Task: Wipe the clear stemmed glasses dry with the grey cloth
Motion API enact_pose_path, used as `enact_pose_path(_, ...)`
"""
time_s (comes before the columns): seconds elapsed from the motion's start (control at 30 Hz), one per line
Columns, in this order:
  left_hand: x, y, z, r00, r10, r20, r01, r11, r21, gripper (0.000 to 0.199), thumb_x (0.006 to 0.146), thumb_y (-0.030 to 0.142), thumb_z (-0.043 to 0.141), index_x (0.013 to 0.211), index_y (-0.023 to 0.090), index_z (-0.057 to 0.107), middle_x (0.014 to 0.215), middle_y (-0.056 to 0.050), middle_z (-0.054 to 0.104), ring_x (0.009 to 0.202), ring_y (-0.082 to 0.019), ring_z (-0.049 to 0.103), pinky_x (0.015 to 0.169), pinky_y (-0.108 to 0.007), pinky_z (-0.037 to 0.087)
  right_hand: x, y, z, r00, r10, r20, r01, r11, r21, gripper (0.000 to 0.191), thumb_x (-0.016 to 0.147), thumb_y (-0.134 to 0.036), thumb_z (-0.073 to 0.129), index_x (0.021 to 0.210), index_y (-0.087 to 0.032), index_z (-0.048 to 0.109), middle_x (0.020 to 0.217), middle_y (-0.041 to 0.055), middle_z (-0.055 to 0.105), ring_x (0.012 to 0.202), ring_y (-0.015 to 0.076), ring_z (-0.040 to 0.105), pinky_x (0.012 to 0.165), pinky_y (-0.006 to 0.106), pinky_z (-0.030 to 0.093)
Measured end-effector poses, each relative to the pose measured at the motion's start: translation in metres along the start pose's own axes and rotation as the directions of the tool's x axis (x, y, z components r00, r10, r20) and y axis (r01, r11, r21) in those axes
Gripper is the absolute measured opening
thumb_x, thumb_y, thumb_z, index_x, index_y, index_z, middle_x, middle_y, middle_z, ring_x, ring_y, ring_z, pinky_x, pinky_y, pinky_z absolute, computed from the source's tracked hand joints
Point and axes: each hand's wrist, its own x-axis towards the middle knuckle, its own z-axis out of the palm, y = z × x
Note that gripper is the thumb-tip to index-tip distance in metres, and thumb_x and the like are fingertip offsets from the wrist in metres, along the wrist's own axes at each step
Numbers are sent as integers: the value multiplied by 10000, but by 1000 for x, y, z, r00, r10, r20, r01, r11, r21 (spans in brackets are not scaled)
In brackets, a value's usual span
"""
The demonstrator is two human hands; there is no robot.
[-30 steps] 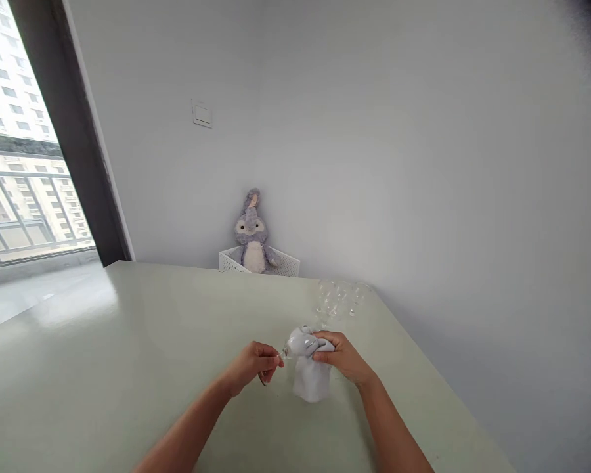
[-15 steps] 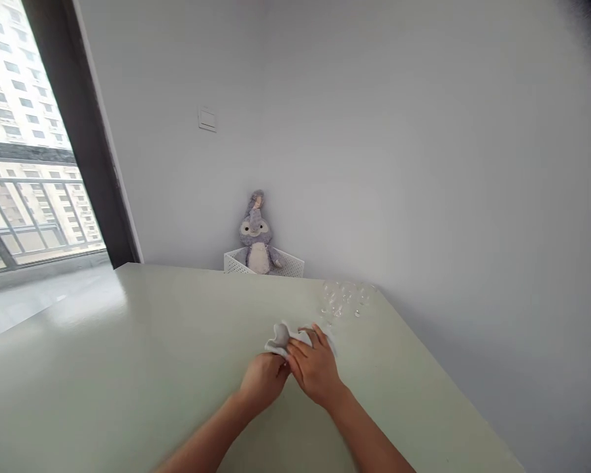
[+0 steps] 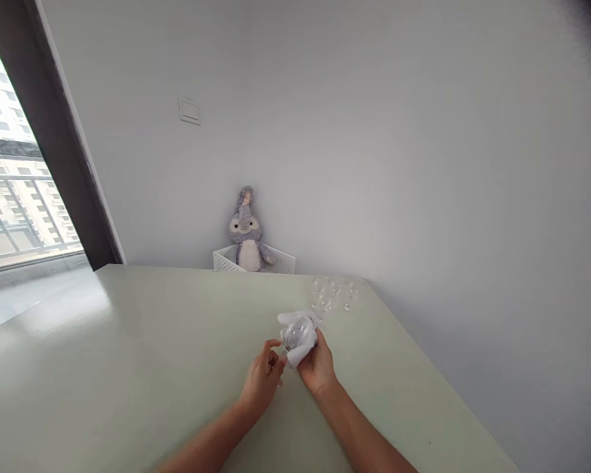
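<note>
A clear stemmed glass [image 3: 294,335] lies tilted in a white cloth [image 3: 300,355], above the table in front of me. My left hand [image 3: 262,380] is closed, pinching the glass low down by its stem, partly hidden by the fingers. From the right and below, my right hand [image 3: 320,366] cups the cloth, pressing it around the glass bowl. Most of its fingers are hidden behind the cloth. Just beyond my hands, several clear stemmed glasses [image 3: 332,292] stand close together near the table's far right corner.
The pale green table [image 3: 167,341] spreads wide to the left. Behind its far edge, a grey plush toy [image 3: 246,230] sits in a white perforated basket [image 3: 221,261]. Plain walls rise behind and at the right. A dark-framed window [image 3: 54,131] is at the left.
The cloth, bunched under both hands before, has opened out and now shows the glass bowl. My right hand has turned from on top to underneath it. The view has shifted slightly right.
</note>
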Motion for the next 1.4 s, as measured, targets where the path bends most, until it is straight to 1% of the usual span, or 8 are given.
enact_pose_path(0.2, -6, 7, 3, 992, 5, -129, -37, 968, -246, 261, 750, 206, 415, 1010, 218, 430, 831, -14, 559, 710, -145, 519, 629, -270, 449, -30, 25, 22, 985, -17, 174, 45, 986, -159, 365, 771, -471, 486, 1005, -201, 558, 990, 61, 604, 891, 206, 542, 697, 303, 436)
enact_pose_path(0.5, 10, -5, -11, 981, 96, -168, -124, 978, -167, 246, 787, 283, 424, 966, 200, 572, 1193, -67, 426, 1130, -215, 382, 928, -341, 326, -22, 28, 7, 977, -211, -26, 170, 848, -502, 290, 683, -374, 616, 877, -161, 580, 801, 31, 613, 759, 178, 531, 698, 283, 411)
enact_pose_path(0.7, 13, 6, -29, 991, 99, 90, -47, 887, -460, 541, 673, 415, 616, 1113, 171, 417, 1102, -143, 569, 929, -229, 551, 781, -335, 423, -27, 27, 16, 955, -12, 295, 172, 836, -522, 215, 683, -339, 606, 806, -163, 601, 700, -2, 596, 658, 160, 515, 608, 263, 397)
enact_pose_path(0.87, 16, 13, -33, 1000, -24, -20, 8, 808, -589, 392, 668, 339, 648, 963, 184, 443, 1027, -121, 620, 931, -220, 575, 781, -325, 417, -15, 16, 5, 969, -119, 217, 233, 739, -632, 183, 683, -331, 596, 741, -158, 607, 679, 4, 595, 636, 160, 507, 603, 264, 391)
enact_pose_path(1.0, 25, 13, -43, 953, -143, -265, -81, 725, -684, 359, 667, 302, 652, 930, 217, 423, 1040, -81, 619, 1060, -192, 518, 893, -331, 358, -10, 3, -4, 952, -276, 130, 280, 620, -733, 230, 755, -344, 500, 833, -149, 593, 728, 39, 605, 688, 187, 535, 633, 292, 421)
enact_pose_path(1.13, 20, 19, -37, 943, -176, -281, -110, 635, -765, 429, 633, 293, 677, 959, 212, 410, 1061, -86, 595, 1049, -206, 525, 899, -361, 375, -22, 18, 3, 810, -303, 502, 580, 287, -762, 393, 736, -257, 513, 1123, -190, 506, 1122, 96, 527, 1017, 254, 474, 841, 388, 392)
enact_pose_path(1.23, 6, 26, -23, 975, -118, -187, -76, 615, -785, 463, 657, 287, 663, 1020, 222, 383, 1047, -81, 583, 1073, -231, 504, 883, -380, 398, -31, 35, 10, 763, -265, 590, 633, 116, -765, 522, 739, -170, 466, 1252, -189, 378, 1221, 127, 439, 1072, 257, 441, 842, 402, 403)
enact_pose_path(1.4, -14, 36, -9, 986, 96, -138, -164, 721, -673, 441, 667, 289, 658, 1019, 230, 399, 938, -55, 577, 1177, -262, 397, 941, -409, 346, -32, 35, 14, 869, -221, 442, 494, 377, -783, 326, 741, -227, 492, 1063, -195, 531, 1018, 90, 548, 833, 202, 546, 685, 306, 461)
